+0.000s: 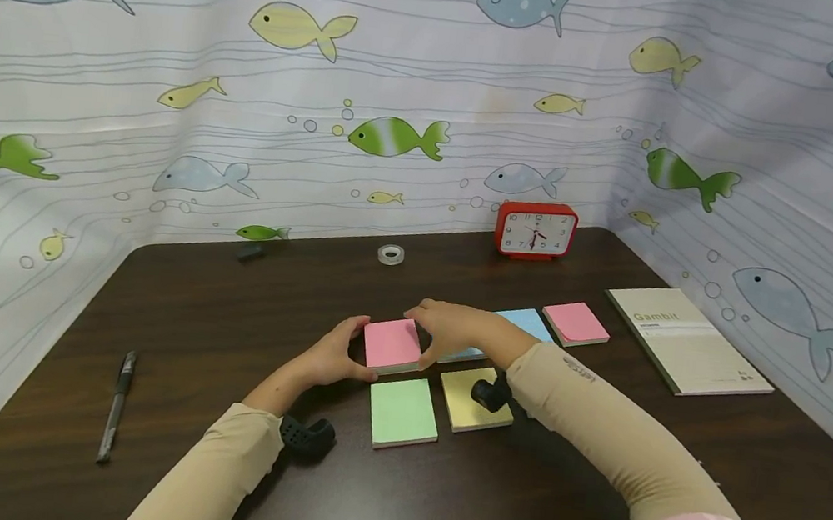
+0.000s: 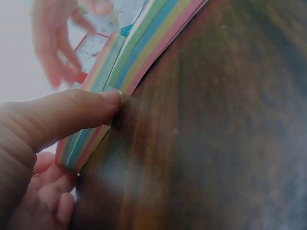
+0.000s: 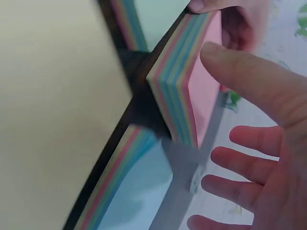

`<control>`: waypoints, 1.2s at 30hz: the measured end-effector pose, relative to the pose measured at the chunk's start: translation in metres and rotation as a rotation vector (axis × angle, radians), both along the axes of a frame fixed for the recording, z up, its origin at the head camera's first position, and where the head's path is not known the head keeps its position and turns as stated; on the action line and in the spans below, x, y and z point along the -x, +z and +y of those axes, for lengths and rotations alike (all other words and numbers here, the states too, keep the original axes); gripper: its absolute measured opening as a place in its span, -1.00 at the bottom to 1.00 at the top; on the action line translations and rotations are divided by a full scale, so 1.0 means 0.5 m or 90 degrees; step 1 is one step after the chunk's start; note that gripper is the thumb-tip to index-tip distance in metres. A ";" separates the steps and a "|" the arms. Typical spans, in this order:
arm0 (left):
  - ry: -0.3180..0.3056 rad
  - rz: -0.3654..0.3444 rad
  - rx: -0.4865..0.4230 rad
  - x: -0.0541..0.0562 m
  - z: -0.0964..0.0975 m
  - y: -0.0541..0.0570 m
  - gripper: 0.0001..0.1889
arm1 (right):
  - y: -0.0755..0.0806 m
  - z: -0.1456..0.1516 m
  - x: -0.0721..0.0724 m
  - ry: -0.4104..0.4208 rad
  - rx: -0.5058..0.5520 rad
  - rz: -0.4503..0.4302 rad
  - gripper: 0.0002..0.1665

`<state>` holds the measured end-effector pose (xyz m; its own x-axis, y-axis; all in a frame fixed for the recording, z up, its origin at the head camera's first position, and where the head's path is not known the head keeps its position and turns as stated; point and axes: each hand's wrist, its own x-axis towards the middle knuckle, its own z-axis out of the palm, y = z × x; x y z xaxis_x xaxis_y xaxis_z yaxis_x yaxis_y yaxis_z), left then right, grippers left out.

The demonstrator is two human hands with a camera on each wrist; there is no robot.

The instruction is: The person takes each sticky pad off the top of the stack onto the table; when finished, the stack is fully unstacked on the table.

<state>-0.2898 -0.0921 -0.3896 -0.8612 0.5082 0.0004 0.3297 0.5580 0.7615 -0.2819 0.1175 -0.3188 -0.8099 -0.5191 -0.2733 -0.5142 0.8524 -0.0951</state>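
Observation:
A thick pink-topped sticky note pad (image 1: pixel 392 343) with colour-striped edges sits between both hands. My left hand (image 1: pixel 335 357) grips it from the left, thumb at the near corner and fingers round the far side. On its right, my right hand (image 1: pixel 458 331) is spread; in the right wrist view its thumb (image 3: pixel 225 60) lies at the pad's edge while the other fingers stand apart from it. Nearer me are a green sticky note pad (image 1: pixel 404 414) and a yellow sticky note pad (image 1: pixel 464 411). A blue sticky note pad (image 1: pixel 527 322) is partly hidden behind the right hand.
Farther right lie another pink sticky note pad (image 1: pixel 576 321) and a cream notebook (image 1: pixel 687 340). A red clock (image 1: pixel 535 231) stands at the back, with a tape roll (image 1: pixel 390 255) and a small dark block (image 1: pixel 250 252) farther left. A pen (image 1: pixel 118 407) lies at the left.

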 end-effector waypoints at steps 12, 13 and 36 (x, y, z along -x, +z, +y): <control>-0.022 0.010 -0.007 0.003 0.005 -0.004 -0.05 | -0.032 -0.083 0.054 0.028 -0.145 -0.051 -0.05; -0.023 0.012 -0.006 0.004 0.007 -0.004 -0.04 | -0.033 -0.083 0.055 0.033 -0.158 -0.042 -0.07; -0.017 -0.001 -0.020 0.006 -0.006 0.000 -0.02 | 0.017 -0.058 0.034 0.038 -0.074 0.009 0.01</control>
<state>-0.2927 -0.0953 -0.3893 -0.8472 0.5311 0.0148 0.3428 0.5252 0.7789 -0.2990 0.0883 -0.3102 -0.7825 -0.5323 -0.3230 -0.5651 0.8249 0.0096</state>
